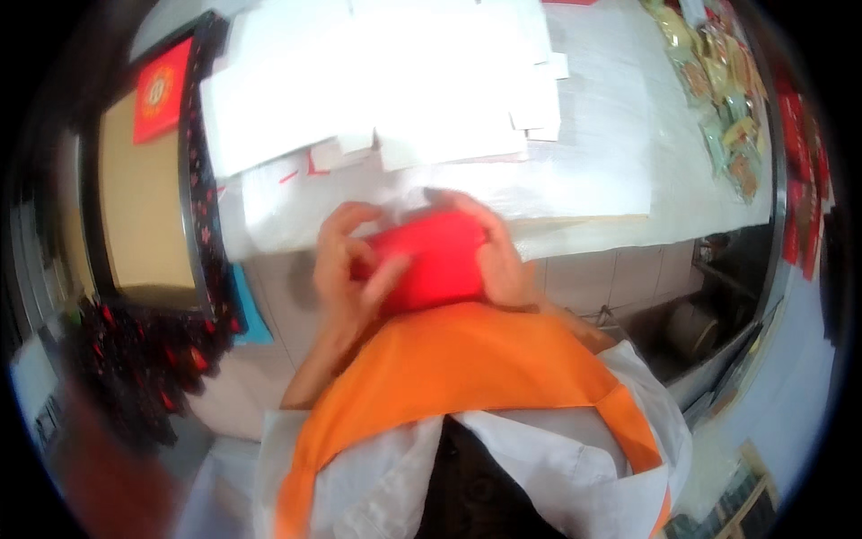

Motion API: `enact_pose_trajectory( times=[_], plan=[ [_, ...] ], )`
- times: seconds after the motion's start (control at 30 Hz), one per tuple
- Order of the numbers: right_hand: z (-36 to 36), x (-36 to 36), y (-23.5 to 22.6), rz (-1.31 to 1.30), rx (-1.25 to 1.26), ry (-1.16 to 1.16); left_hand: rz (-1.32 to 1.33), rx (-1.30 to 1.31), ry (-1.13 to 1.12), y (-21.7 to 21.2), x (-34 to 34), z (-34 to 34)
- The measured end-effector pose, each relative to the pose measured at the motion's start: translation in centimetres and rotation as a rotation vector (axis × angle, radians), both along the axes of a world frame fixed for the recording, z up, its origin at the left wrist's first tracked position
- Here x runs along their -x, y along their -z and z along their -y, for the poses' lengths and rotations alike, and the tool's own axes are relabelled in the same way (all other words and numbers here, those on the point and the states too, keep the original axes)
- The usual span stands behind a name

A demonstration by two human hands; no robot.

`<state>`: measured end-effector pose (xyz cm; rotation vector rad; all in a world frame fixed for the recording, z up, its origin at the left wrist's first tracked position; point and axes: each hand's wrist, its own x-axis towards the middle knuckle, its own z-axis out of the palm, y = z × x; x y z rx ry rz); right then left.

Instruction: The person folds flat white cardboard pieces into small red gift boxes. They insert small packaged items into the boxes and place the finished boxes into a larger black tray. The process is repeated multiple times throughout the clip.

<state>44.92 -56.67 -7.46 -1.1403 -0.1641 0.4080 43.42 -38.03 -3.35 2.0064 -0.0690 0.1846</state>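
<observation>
Both hands up close under the camera, wrapped around one red object (437,260), soft-looking and blurred, can't tell its exact kind. Left hand (352,260) grips the red object's left side, fingers curled over its top edge, thumb lying across its front. Right hand (492,251) closed on the red object's right side, fingers bent over the top, palm against it. The red object sits just above the orange apron (467,377) at the person's chest, touching or nearly touching its upper edge, can't tell which. Beyond the red object, a worktable (628,180) covered in clear plastic sheet; a pile of flat white cardboard blanks (377,81) lies on it straight behind the hands, overexposed. Far right of the red object, along the table's right end, a row of packaged snacks (718,99). Left of the red object, a dark-framed panel (144,216) with a red square card (162,90) at its top. Tiled floor (584,269) shows below the table edge, right of the hands.
</observation>
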Motion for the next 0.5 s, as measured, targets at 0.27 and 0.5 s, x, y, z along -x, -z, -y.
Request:
enact_pose_trajectory(
  times=[0.27, 0.5],
  plan=[
    [3.9, -8.3, -8.8, 0.552, 0.279, -0.151, -0.117, -0.034, 0.393, -7.5, -6.0, -1.9],
    [23.2, -28.0, -4.5, 0.893, 1.473, 0.666, -0.243, 0.419, -0.219, -6.0, -10.1, -1.5]
  ],
)
